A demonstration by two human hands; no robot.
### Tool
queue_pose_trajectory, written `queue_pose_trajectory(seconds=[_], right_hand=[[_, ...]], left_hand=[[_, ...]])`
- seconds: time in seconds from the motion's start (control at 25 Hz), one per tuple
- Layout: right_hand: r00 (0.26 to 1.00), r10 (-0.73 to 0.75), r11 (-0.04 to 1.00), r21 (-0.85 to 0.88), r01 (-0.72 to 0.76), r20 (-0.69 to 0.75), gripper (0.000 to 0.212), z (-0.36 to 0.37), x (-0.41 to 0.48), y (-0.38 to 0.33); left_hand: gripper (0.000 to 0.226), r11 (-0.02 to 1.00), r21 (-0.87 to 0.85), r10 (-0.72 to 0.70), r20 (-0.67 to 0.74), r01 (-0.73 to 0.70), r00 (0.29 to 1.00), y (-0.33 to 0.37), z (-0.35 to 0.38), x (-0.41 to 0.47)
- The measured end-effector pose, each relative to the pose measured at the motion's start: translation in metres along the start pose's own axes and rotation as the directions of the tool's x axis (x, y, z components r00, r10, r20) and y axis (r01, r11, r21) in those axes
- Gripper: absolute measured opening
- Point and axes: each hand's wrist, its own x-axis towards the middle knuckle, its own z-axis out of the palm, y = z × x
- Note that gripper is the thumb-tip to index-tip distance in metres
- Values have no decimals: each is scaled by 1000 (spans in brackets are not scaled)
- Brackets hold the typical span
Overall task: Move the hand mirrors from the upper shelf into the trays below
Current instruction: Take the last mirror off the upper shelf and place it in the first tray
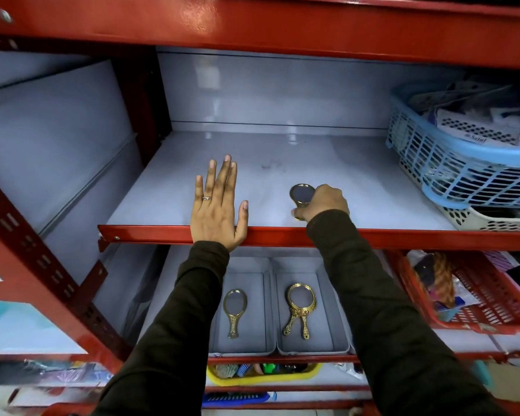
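**Right hand gripping a mirror on the upper shelf**

The right hand (324, 202) is closed around the handle of a small gold-framed hand mirror (301, 194). The mirror lies near the front edge of the upper shelf (357, 175), its round glass pointing toward the back wall.

The left hand (218, 205) is open, fingers spread and flat, palm down on the same shelf. Its heel rests over the red front lip. A ring shows on one finger. It holds nothing.

On the shelf below stand two grey trays, side by side and touching. The left tray (243, 351) contains one gold mirror (234, 310), handle toward the viewer. The right tray (312, 351) contains two overlapping gold mirrors (300, 307); their oval heads are stacked and their handles splay apart.

At the right end of the upper shelf, a blue basket (463, 175) sits on a white basket (493, 222), well apart from the gripped mirror.
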Motion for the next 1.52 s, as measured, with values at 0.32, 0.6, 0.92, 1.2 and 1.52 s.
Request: queue_pose_trajectory(seconds=[0.32,0.6,0.92,1.2,1.52], right_hand=[[948,101,895,388,-219,301,32,-6,18,5],[926,-131,597,773,-213,355,35,-30,-9,34],[529,-319,841,492,-225,787,35,-15,-75,96],[529,14,802,306,-513,848,1,158,-92,88],[583,176,697,318,-643,793,12,244,-87,71]], left_hand=[[74,1000,-4,5,14,-5,1000,-1,0,1],[74,1000,-19,8,19,-7,1000,-1,-1,0],[72,1000,-30,6,-4,-6,1000,-1,1,-1],[73,999,-33,13,-34,-14,999,-2,6,-1],[72,999,-27,37,-69,-39,997,-4,13,-2]])
